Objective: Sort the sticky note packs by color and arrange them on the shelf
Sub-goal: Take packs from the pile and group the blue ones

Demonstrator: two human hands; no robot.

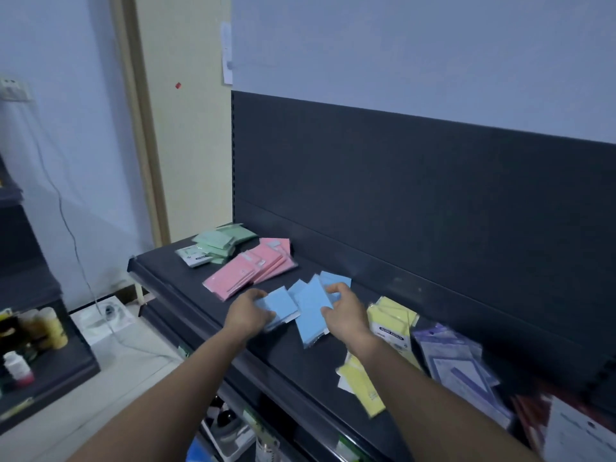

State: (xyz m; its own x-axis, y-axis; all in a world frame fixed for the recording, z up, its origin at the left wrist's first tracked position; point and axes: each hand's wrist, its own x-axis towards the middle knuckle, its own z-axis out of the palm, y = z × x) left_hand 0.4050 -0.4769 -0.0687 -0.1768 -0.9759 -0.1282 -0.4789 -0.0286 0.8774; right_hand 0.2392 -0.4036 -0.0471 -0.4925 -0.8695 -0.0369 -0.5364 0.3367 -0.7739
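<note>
Pressed together, the slick blue packs (311, 308) fanned on the shelf (166, 265) could skid apart — left into the pink packs (253, 268), right onto the yellow packs (391, 316). They lie between the hands: the left hand (248, 311) grips the leftmost, the right hand (345, 310) clasps the rightmost.

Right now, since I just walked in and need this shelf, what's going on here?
A person is sorting plastic-wrapped sticky note packs on the dark metal shelf. The left hand and right hand each grip light blue packs mid-shelf. Mint green packs and pink packs lie left; yellow packs and purple packs lie right.
</note>
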